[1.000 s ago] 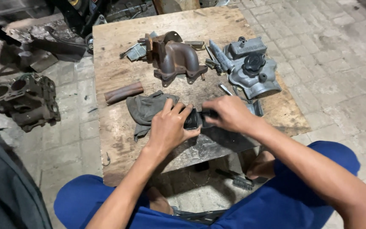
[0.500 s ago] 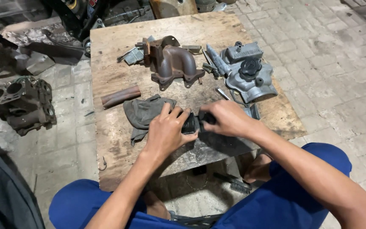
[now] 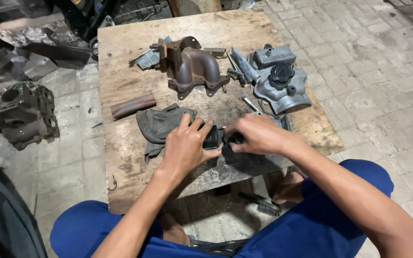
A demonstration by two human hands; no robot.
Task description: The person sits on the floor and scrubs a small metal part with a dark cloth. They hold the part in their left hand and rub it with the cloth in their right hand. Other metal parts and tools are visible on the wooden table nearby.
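1. Two hands — left hand (image 3: 187, 145) and right hand (image 3: 256, 135) — are closed on one small black part (image 3: 214, 137), held over the wooden board (image 3: 120, 57).
2. One grey rag (image 3: 161, 125) is lying beside it — one rusty manifold (image 3: 192, 67) and one grey housing (image 3: 280, 79) are set farther back.

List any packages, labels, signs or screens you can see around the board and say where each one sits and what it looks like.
No packages, signs or screens in view.
Only marking: raised lettering cast into the grey metal cover, far right part of the wooden board; same grey as the cover, rectangular top face.
Left hand and right hand grip a small black part; no label visible on it.
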